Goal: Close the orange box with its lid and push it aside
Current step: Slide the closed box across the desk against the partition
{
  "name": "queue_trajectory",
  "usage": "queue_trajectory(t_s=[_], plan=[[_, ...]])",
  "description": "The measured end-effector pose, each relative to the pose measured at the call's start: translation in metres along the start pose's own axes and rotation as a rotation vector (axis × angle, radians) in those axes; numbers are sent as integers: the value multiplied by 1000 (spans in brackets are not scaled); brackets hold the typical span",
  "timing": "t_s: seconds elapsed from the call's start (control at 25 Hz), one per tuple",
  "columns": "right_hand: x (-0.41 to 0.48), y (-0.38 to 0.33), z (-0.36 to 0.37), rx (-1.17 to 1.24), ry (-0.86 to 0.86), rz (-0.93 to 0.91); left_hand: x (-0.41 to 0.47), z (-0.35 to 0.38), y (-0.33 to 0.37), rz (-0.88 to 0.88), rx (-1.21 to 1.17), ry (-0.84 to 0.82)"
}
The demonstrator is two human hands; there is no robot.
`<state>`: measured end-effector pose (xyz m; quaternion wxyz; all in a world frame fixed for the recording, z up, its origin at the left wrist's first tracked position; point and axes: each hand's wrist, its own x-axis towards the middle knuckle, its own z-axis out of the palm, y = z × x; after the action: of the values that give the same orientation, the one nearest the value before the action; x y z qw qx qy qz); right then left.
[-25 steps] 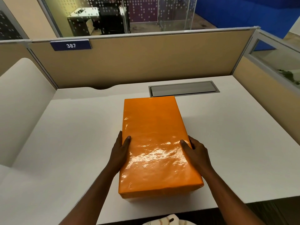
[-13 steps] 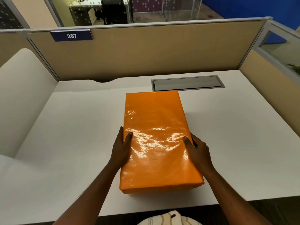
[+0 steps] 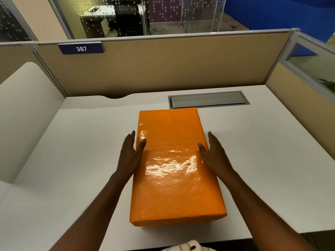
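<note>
Between the two open hands the orange box (image 3: pixel 174 165) lies flat on the white desk (image 3: pixel 272 160), its long sides running away from the person. The lid (image 3: pixel 170 127) is on and looks seated all round, so I would call the closing done; what is left, as far as I can judge, is the push aside.

The left hand (image 3: pixel 129 154) stands edge-on against the box's left side, fingers (image 3: pixel 130 139) straight and together, pointing away from the person, with the thumb (image 3: pixel 141 145) laid over onto the glossy top. The right hand (image 3: pixel 213 154) mirrors it on the other side, fingers (image 3: pixel 213 140) stretched out flat, thumb (image 3: pixel 202 148) resting on the top edge. Neither hand is curled round anything: both are spread flat, palms turned toward the box, and I cannot tell whether the palms actually press the walls or sit just beside them.

Beyond the fingertips the far end of the box lies just short of the grey flap (image 3: pixel 208 102) set into the desk, perhaps overlapping its near edge. Outward of either hand the desk lies bare to the partitions (image 3: pixel 163 69).

As for contents, the lid hides everything; whether the box holds anything cannot be seen. The wrapping is shiny and a little wrinkled, so I would guess flat palms may slide on it unless they squeeze inward.
</note>
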<state>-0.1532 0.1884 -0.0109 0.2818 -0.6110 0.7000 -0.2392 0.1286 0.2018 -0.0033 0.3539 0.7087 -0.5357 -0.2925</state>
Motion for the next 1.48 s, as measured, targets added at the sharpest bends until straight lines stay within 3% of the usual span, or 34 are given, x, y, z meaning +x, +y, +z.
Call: queue_trajectory(t_s=[0.28, 0.44, 0.84, 1.12, 1.24, 1.32, 1.4, 1.48], plan=[[62, -27, 9, -183, -84, -162, 57, 17, 12, 18, 125, -146], [82, -32, 14, -222, -143, -156, 65, 25, 10, 9, 173, -134], [86, -24, 29, -283, -46, -175, 73, 35, -4, 35, 157, -122], [93, -21, 30, -192, -110, -163, 62, 33, 3, 4, 214, 50], [96, -24, 19, 25, -186, -120, 55, 27, 12, 61, 236, 125], [89, -23, 6, 193, -127, -95, 48, 21, 14, 41, 158, 167], [71, -16, -5, 234, 2, -77, 39, 13, 13, -20, 121, 184], [44, -4, -11, 240, 27, -26, 21, 7, 8, -91, 122, 139]])
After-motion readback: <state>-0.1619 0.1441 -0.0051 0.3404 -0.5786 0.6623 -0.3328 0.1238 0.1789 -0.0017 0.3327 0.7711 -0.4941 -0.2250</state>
